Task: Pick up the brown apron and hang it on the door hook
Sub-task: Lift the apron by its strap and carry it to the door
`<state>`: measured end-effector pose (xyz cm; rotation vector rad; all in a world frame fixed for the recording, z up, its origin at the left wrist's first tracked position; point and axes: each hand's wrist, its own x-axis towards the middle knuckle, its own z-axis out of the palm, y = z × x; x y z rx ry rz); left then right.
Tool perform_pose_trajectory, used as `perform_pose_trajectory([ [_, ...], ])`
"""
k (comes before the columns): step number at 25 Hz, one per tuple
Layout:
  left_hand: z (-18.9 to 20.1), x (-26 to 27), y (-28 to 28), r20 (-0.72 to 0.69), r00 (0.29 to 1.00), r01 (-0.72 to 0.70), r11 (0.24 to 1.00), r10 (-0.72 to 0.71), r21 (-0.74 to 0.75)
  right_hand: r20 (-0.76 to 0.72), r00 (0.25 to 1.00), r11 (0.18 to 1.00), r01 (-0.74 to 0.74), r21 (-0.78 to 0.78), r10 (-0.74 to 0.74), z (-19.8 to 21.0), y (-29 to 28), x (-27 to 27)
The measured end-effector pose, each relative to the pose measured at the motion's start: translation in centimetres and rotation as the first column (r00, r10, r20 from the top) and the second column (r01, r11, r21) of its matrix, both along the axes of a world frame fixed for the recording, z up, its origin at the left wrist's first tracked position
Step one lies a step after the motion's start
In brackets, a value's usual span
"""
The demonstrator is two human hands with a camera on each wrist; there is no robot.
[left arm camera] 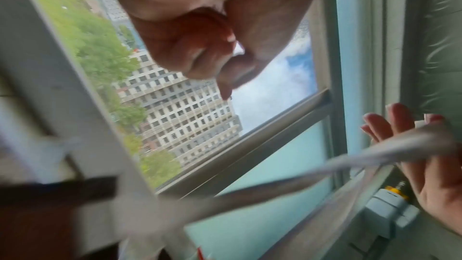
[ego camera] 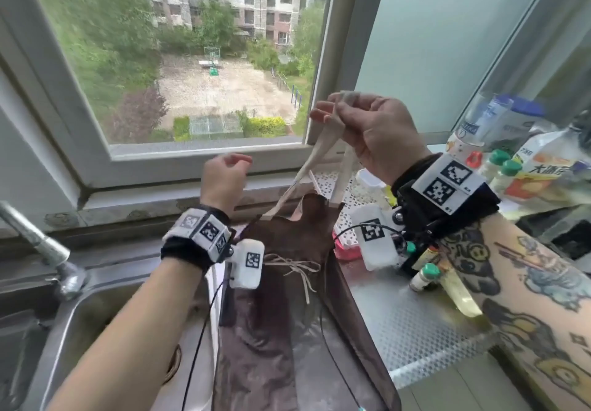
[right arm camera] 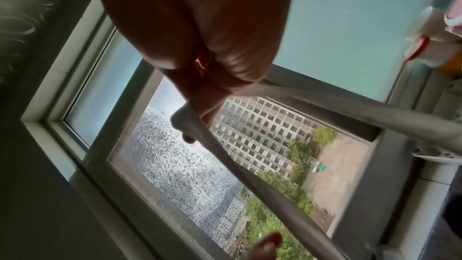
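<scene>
The brown apron (ego camera: 287,244) hangs over the edge between sink and counter, lifted by its beige neck strap (ego camera: 319,151). My right hand (ego camera: 351,116) is raised in front of the window and pinches the top of the strap loop; in the right wrist view the strap (right arm camera: 250,175) runs down from the right hand's (right arm camera: 197,96) curled fingers. My left hand (ego camera: 227,171) hovers to the left of the strap with its fingers curled and nothing in them. The left wrist view shows the left hand (left arm camera: 212,62) curled and empty, with the strap (left arm camera: 325,165) beside it. No door hook is in view.
A steel sink (ego camera: 64,330) with a tap (ego camera: 38,241) lies at the left. On the steel counter (ego camera: 415,330) at the right stand small bottles (ego camera: 428,276), a white perforated rack (ego camera: 348,193) and larger bottles (ego camera: 499,123). The window (ego camera: 208,59) is straight ahead.
</scene>
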<state>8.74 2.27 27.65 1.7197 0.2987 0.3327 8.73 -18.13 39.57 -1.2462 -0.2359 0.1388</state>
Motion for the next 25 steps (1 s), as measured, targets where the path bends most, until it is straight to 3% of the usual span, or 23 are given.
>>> perform_pose_trajectory([
  [3, 5.6, 0.8, -2.2, 0.006, 0.945, 0.322, 0.937, -0.326, 0.136, 0.041, 0.999, 0.997, -0.026, -0.074, 0.029, 1.2, -0.8, -1.5],
  [6, 9.9, 0.2, -6.2, -0.023, 0.805, 0.584, 0.787, -0.592, 0.199, 0.049, 0.994, 0.978, -0.087, -0.188, 0.097, 3.0, -3.0, -2.9],
  [9, 13.9, -2.1, -11.4, -0.006, 0.649, 0.728, 0.618, -0.761, 0.295, 0.062, 0.988, 0.943, -0.116, -0.312, 0.142, 5.8, -7.1, -4.7],
  [11, 16.1, -4.2, -15.9, 0.016, 0.595, 0.731, 0.550, -0.804, 0.404, 0.111, 0.987, 0.925, -0.067, -0.375, 0.117, 7.7, -10.8, -7.0],
  [12, 16.9, -5.1, -18.0, 0.043, 0.597, 0.712, 0.554, -0.801, 0.431, 0.147, 0.985, 0.921, -0.025, -0.390, 0.089, 8.5, -12.7, -8.2],
  [20, 20.8, -12.2, -34.7, 0.185, 0.592, 0.741, 0.620, -0.784, 0.258, 0.280, 0.932, 0.860, 0.330, -0.389, -0.231, 11.6, -32.4, -20.3],
  [25, 21.1, -17.6, -47.0, 0.172, 0.470, 0.815, 0.501, -0.866, 0.292, 0.267, 0.879, 0.818, 0.469, -0.332, -0.395, 10.6, -44.4, -27.9],
])
